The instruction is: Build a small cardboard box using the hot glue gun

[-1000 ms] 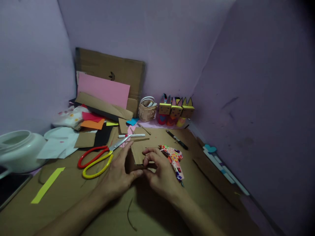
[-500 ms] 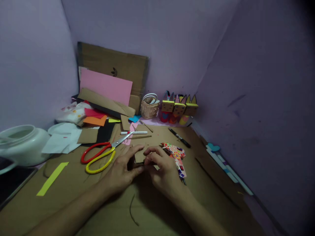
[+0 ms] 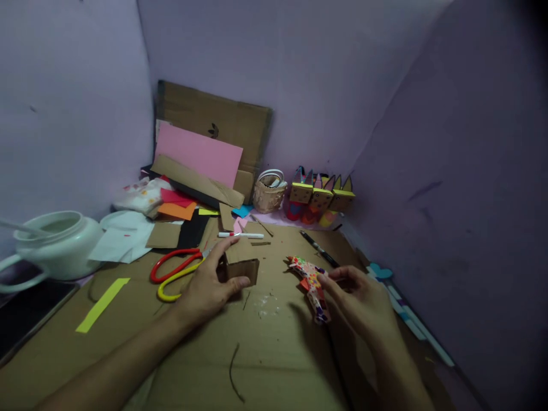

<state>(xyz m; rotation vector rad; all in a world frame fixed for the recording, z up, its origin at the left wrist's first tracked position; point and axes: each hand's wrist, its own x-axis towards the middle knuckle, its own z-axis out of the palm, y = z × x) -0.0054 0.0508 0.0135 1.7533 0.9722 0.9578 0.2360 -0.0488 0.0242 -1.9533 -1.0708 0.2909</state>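
Note:
My left hand [image 3: 214,279] holds a small folded cardboard piece [image 3: 243,269], thumb at its near side and fingers behind its far left edge. To the right, my right hand [image 3: 357,299] has thumb and fingers closed on the rear of a flower-patterned glue gun [image 3: 314,279]. The gun's tip points to the left and back, and a dark cord trails from its handle. Scissors [image 3: 175,265] with red and yellow handles lie just left of my left hand, which hides most of the blades.
A white marker [image 3: 242,235] and a black pen [image 3: 319,249] lie farther back. At left are a yellow paper strip [image 3: 103,305] and a white ceramic pot [image 3: 64,245]. A small basket [image 3: 269,194] and several eared cardboard figures [image 3: 322,197] stand by the wall.
My right hand has left the cardboard piece and moved right onto the glue gun. The left hand still holds the cardboard. The whole view has shifted slightly.

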